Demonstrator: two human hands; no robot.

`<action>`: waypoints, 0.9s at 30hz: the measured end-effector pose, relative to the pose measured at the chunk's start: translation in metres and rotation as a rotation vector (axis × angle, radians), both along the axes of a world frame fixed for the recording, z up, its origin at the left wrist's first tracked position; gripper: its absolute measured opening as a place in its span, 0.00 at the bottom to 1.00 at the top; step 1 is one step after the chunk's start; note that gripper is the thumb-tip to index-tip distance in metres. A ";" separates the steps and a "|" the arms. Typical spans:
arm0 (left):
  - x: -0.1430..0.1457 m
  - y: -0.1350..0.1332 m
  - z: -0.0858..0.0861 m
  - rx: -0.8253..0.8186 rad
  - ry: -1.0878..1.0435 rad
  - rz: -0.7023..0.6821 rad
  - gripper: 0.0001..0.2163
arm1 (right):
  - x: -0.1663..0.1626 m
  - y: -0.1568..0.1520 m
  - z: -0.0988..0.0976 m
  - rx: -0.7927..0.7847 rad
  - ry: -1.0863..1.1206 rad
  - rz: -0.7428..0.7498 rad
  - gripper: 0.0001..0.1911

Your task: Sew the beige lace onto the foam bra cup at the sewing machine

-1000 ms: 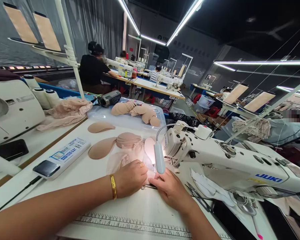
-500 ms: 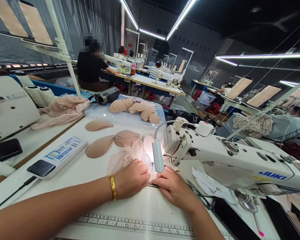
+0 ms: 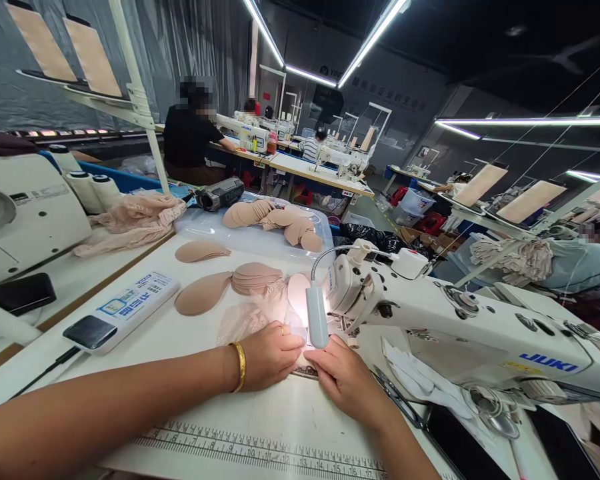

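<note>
- Two bare hands meet low at the middle of a white counter (image 3: 253,417), close beside the head of a sewing machine (image 3: 460,327).
- Sheer lace fabric (image 3: 243,320) spreads just beyond the left hand (image 3: 270,357) and runs toward its fingertips, probably to lie flat beside the needle area.
- A small lamp (image 3: 317,317) hangs just above and between both grips, seemingly there to light the close work; it hides part of the fingertips.
- Tan rounded pieces (image 3: 203,295) and a fanned stack (image 3: 255,277) lie farther beyond the left grip, perhaps kept within easy reach.
- Scissors (image 3: 400,400) rest near the right hand (image 3: 347,380), on its outer side, likely to be handy.
- The left wrist, wearing a gold bracelet (image 3: 241,367), lies low; its fingers curl inward, close together.
- The right forearm slants in from below, thumb and forefinger pointing toward the left hand, the others bent under.
- Both grips are at the fabric's near end, but whether they pinch or merely press it cannot be told.
</note>
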State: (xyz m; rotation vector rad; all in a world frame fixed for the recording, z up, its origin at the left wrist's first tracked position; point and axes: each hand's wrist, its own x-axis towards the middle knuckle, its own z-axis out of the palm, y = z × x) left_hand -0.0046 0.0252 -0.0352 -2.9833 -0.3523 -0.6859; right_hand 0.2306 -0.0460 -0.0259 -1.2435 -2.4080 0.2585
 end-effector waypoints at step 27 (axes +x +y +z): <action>0.013 0.047 0.002 -0.055 0.039 -0.065 0.04 | -0.003 0.009 -0.017 0.097 0.038 -0.204 0.12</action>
